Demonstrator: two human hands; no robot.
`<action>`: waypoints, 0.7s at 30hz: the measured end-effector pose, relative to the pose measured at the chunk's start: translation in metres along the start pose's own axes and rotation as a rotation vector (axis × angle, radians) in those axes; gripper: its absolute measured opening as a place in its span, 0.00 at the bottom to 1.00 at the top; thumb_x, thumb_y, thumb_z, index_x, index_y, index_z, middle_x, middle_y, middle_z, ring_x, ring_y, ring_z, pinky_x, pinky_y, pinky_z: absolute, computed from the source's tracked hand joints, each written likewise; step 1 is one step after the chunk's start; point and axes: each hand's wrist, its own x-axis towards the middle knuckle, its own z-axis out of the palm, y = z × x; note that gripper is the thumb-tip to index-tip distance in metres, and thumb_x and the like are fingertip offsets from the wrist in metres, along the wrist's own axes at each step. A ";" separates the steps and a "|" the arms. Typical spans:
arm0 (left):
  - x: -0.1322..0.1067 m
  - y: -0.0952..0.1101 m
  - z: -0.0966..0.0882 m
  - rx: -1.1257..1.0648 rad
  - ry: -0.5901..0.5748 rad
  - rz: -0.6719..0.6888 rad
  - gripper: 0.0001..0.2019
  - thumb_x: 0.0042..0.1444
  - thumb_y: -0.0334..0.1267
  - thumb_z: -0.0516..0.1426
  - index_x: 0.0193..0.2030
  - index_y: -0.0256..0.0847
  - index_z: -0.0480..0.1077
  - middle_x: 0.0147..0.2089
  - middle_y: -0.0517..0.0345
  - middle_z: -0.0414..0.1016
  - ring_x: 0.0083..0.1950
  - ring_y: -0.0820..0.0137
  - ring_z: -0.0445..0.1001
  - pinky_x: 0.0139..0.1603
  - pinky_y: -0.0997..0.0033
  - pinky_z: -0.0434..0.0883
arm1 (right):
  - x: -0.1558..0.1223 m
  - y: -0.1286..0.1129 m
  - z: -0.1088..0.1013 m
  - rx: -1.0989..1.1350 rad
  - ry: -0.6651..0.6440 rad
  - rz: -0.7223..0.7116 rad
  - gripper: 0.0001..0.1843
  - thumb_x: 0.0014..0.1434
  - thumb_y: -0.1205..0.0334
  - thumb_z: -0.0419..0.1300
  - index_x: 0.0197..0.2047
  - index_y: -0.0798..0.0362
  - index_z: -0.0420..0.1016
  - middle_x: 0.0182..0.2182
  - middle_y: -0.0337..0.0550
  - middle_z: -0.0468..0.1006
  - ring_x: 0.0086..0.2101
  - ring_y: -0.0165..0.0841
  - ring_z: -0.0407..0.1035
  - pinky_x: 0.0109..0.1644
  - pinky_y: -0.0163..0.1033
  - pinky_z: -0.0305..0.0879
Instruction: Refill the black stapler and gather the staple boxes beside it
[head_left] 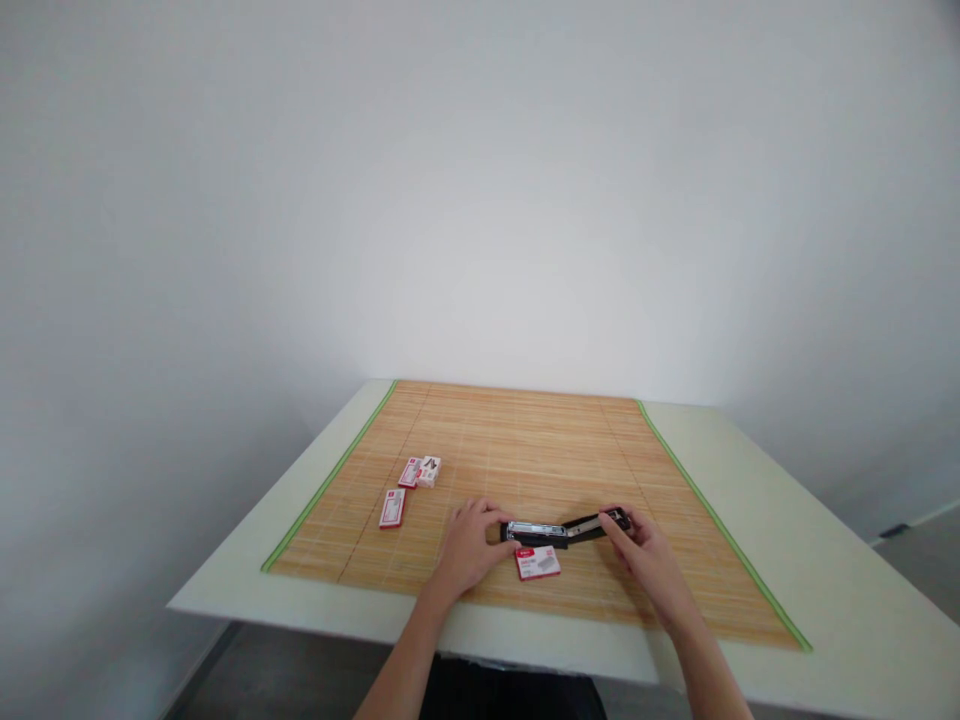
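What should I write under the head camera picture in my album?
Left hand and right hand hold an opened black stapler over a slatted mat, near a red-and-white box.

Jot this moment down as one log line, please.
left hand: holds stapler; right hand: holds its other end; stapler: hinged open; beside it: red-white box on bamboo mat

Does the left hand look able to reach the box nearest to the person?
Probably yes: the box lies close to the left hand, its printed face in view, though that hand holds the stapler.
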 end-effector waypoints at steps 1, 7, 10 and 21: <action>0.000 0.000 0.000 -0.001 0.000 0.003 0.16 0.57 0.56 0.65 0.50 0.58 0.79 0.51 0.59 0.75 0.55 0.58 0.70 0.57 0.57 0.62 | 0.000 -0.004 0.000 -0.009 -0.004 -0.025 0.36 0.55 0.28 0.60 0.47 0.53 0.77 0.23 0.37 0.70 0.21 0.31 0.61 0.23 0.35 0.55; 0.000 0.001 0.000 0.000 0.000 0.005 0.16 0.57 0.55 0.64 0.50 0.57 0.79 0.51 0.59 0.76 0.55 0.58 0.70 0.57 0.57 0.62 | 0.007 -0.025 0.007 -0.156 -0.026 -0.158 0.28 0.59 0.34 0.61 0.44 0.52 0.77 0.27 0.40 0.74 0.26 0.33 0.64 0.30 0.37 0.60; 0.000 0.001 0.000 0.006 -0.001 0.005 0.16 0.57 0.55 0.65 0.51 0.58 0.79 0.51 0.59 0.76 0.55 0.58 0.70 0.57 0.57 0.62 | 0.009 -0.040 0.019 -0.258 -0.093 -0.235 0.22 0.63 0.40 0.60 0.43 0.51 0.77 0.25 0.37 0.71 0.26 0.32 0.63 0.31 0.37 0.58; 0.000 0.000 0.001 0.032 -0.006 -0.001 0.18 0.54 0.54 0.68 0.51 0.56 0.79 0.50 0.59 0.76 0.54 0.58 0.69 0.56 0.59 0.62 | 0.008 -0.074 0.080 -0.618 -0.261 -0.393 0.09 0.62 0.53 0.64 0.38 0.50 0.76 0.30 0.40 0.79 0.30 0.33 0.70 0.33 0.36 0.51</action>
